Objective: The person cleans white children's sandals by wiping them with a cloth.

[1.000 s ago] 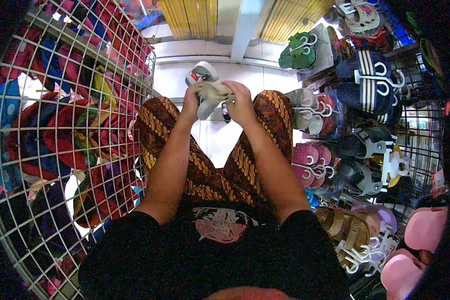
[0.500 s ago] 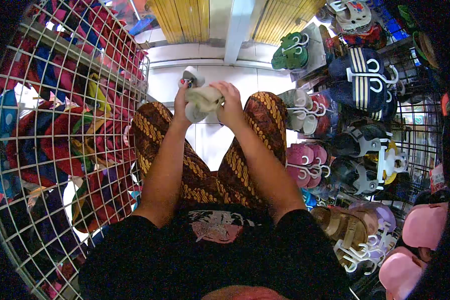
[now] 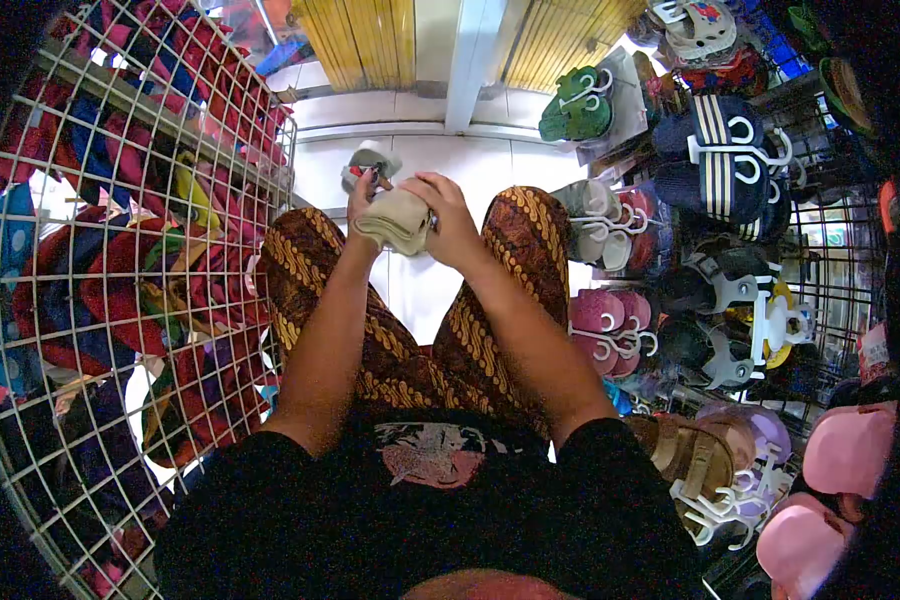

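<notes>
Both our hands are closed on a beige sandal held out in front of us above our knees. Our left hand clamps its edge at 9 o'clock, while our right hand wraps it from 3 o'clock with the fingers curled over the top. A grey sandal sticks out just behind it at 12 o'clock, touching the left hand's fingertips. Below the hands lie our batik trousers. At 9 o'clock stands a wire grid rack packed with colourful footwear. From 1 to 4 o'clock hang green sandals, navy striped slides, pink slippers and brown strap sandals.
</notes>
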Action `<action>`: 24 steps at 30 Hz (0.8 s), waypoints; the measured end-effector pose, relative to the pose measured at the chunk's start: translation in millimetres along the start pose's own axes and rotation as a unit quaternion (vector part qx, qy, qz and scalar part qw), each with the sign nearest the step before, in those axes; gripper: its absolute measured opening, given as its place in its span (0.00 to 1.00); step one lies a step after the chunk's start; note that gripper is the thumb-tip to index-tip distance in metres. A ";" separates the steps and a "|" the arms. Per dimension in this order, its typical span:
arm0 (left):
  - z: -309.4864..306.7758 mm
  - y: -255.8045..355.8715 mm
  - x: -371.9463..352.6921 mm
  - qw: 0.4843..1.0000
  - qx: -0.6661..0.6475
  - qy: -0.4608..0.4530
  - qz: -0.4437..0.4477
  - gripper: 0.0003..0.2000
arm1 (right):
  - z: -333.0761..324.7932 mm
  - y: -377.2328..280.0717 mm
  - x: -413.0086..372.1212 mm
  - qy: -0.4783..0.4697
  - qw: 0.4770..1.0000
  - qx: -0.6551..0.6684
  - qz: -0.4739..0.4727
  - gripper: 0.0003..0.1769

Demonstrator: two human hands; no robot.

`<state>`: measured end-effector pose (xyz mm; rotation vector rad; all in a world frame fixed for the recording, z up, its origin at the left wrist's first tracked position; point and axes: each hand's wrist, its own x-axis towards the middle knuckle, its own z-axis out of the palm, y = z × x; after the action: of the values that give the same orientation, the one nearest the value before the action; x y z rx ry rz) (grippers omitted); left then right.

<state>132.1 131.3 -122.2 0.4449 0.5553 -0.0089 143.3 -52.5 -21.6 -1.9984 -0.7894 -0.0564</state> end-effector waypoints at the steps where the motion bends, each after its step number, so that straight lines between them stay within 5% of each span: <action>1: 23.6 1.0 -21.4 1.000 -0.026 -0.016 -0.006 0.16 | 4.2 2.8 -1.5 0.001 1.000 0.005 0.014 0.35; 2: 62.4 3.7 -52.0 0.999 0.011 -0.017 0.039 0.16 | 12.8 20.5 0.8 0.028 0.999 0.023 0.021 0.33; 5: 60.2 0.4 -48.0 0.998 0.032 -0.025 0.045 0.16 | 16.3 39.5 1.1 -0.006 0.976 0.096 0.196 0.29; 6: 51.0 1.7 -44.4 0.997 0.063 -0.026 0.031 0.16 | 21.2 50.3 -0.7 0.011 0.972 0.150 0.179 0.28; 12: 59.9 1.2 -45.5 0.987 0.107 0.079 0.087 0.16 | 13.3 35.9 8.9 0.037 0.885 0.233 0.401 0.26; 15: 52.6 2.7 -35.4 0.980 0.107 0.112 0.127 0.17 | 23.1 54.3 6.7 0.085 0.917 0.203 0.334 0.25; 17: 46.9 2.1 -35.3 0.966 0.147 0.155 0.146 0.17 | 22.5 60.0 1.6 0.021 0.911 0.163 0.377 0.24; 21: 23.6 -2.5 -24.5 0.968 0.111 0.211 0.074 0.18 | 25.6 64.3 -6.9 -0.025 0.921 0.130 0.367 0.23; 24: 19.2 -3.2 -19.2 0.989 0.047 0.136 0.047 0.19 | 23.1 63.3 -5.6 -0.030 0.903 0.159 0.397 0.23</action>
<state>125.1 118.4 -99.1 0.5680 0.8035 0.1178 167.5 -58.4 -84.5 -1.8676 0.0363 0.5752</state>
